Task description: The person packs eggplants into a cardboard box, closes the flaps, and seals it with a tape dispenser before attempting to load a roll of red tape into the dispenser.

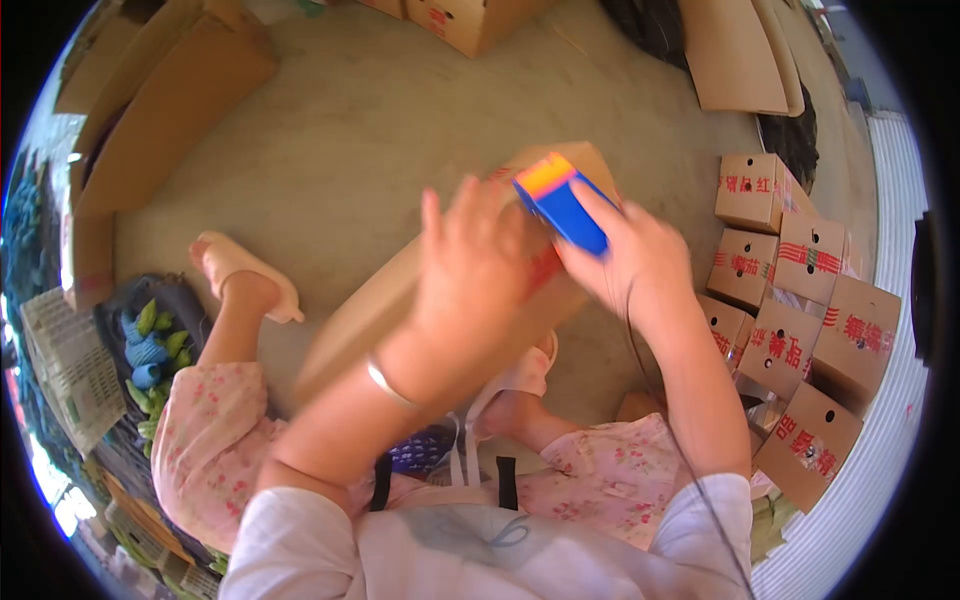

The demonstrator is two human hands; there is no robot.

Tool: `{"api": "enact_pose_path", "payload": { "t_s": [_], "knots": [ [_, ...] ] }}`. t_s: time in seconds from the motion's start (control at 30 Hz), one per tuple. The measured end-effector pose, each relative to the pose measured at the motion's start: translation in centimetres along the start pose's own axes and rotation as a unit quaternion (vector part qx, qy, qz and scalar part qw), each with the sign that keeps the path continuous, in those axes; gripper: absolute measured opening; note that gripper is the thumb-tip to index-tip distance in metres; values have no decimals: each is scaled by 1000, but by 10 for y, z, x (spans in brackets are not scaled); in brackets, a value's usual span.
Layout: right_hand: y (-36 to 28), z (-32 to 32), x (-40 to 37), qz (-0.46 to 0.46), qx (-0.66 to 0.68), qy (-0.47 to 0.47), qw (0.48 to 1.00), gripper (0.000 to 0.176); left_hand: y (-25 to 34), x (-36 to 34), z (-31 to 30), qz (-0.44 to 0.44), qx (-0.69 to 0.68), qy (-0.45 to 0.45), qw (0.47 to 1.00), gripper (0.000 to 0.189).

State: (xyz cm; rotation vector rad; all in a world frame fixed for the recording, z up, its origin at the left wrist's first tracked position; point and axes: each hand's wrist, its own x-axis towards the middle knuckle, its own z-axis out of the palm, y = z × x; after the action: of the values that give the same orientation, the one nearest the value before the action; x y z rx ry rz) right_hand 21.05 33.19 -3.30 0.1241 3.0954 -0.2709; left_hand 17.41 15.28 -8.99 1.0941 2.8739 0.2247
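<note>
My right hand (pixel 640 255) is wrapped round a blue hand-held tool (pixel 580 215) with a yellow-orange end, whose exact kind I cannot make out. It is held over a brown cardboard box (pixel 375 325) with red print, which lies slantwise between my legs. My left hand (pixel 475 255) is blurred by motion, above the box and left of the tool. Its fingers look stretched and apart, with nothing seen in them. Whether the palm touches the box is hidden.
Small cardboard boxes (pixel 785 345) with red print are stacked at the right. Large open cartons (pixel 170 120) stand at the upper left. A dark container (pixel 160 330) with blue netted bundles and green produce sits at the left. A thin cable (pixel 660 385) runs beside my right arm.
</note>
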Motion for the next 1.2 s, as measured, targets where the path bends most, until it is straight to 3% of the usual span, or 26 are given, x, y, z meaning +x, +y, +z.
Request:
{"api": "enact_pose_path", "payload": {
  "t_s": [0.03, 0.07, 0.1, 0.23, 0.27, 0.33, 0.4, 0.47, 0.53, 0.6, 0.63, 0.7, 0.73, 0.8, 0.83, 0.9, 0.93, 1.0, 1.07, 1.13, 1.2],
  "knots": [
    [-11, 3, 29, 35, 29, -66, 997, 50, 18, -8, 5, -5, 9, 8, 1000, 68],
    [-21, 1, 56, 75, 22, -135, 988, 47, 34, -15, 16, -43, -39, -39, 998, 80],
    [-24, 0, 74, 80, 25, -156, 984, 47, 42, -21, 26, -81, -89, -90, 989, 92],
    [-29, -17, 58, 114, 39, -174, 977, 52, 43, -19, 41, -85, -76, -112, 987, 107],
    [-23, -19, 31, 122, 35, -177, 976, 52, 41, -19, 37, -91, -71, -115, 987, 105],
    [1, -13, -31, 71, 52, -18, 996, 60, 27, -6, 27, -97, -66, -109, 987, 103],
    [19, -10, -89, 89, 51, -27, 994, 68, -1, 8, 8, -102, -98, -131, 981, 101],
    [44, 15, -144, 60, 117, 60, 990, 70, -53, 39, -4, -100, -138, -142, 975, 92],
    [58, 32, -170, 40, 70, 53, 995, 74, -109, 71, -27, -168, -248, -211, 931, 80],
    [60, 66, -158, 57, 84, 50, 994, 73, -142, 95, -27, -257, -211, -200, 922, 60],
    [55, 85, -136, 84, 63, 5, 994, 72, -154, 102, -10, -254, -209, -202, 923, 60],
    [41, 114, -75, 126, 47, -65, 989, 68, -175, 112, 33, -291, -72, -86, 950, 46],
    [33, 128, -44, 145, 52, -94, 984, 67, -175, 114, 38, -290, -69, -89, 950, 46],
    [13, 134, 7, 180, 63, -127, 973, 62, -169, 106, 44, -247, -26, 8, 969, 42],
    [17, 132, 25, 180, 67, -134, 972, 62, -169, 105, 45, -249, -24, 1, 968, 42],
    [20, 126, 47, 288, 254, -220, 897, 59, -169, 100, 39, -238, -61, 20, 969, 40],
    [29, 139, 34, 288, 255, -222, 896, 59, -164, 94, 38, -239, -61, 17, 969, 40],
    [66, 172, 10, 313, 383, -142, 858, 60, -153, 94, 35, -237, -76, 14, 969, 37],
    [66, 159, -44, 337, 393, 14, 856, 65, -134, 78, 43, -163, -72, 60, 982, 35],
    [62, 122, -95, 381, 477, 65, 789, 64, -93, 50, 30, -122, -76, 61, 988, 41],
    [51, 92, -144, 396, 320, 58, 859, 61, -55, 15, 30, -51, -71, 111, 990, 50]
  ]
}}
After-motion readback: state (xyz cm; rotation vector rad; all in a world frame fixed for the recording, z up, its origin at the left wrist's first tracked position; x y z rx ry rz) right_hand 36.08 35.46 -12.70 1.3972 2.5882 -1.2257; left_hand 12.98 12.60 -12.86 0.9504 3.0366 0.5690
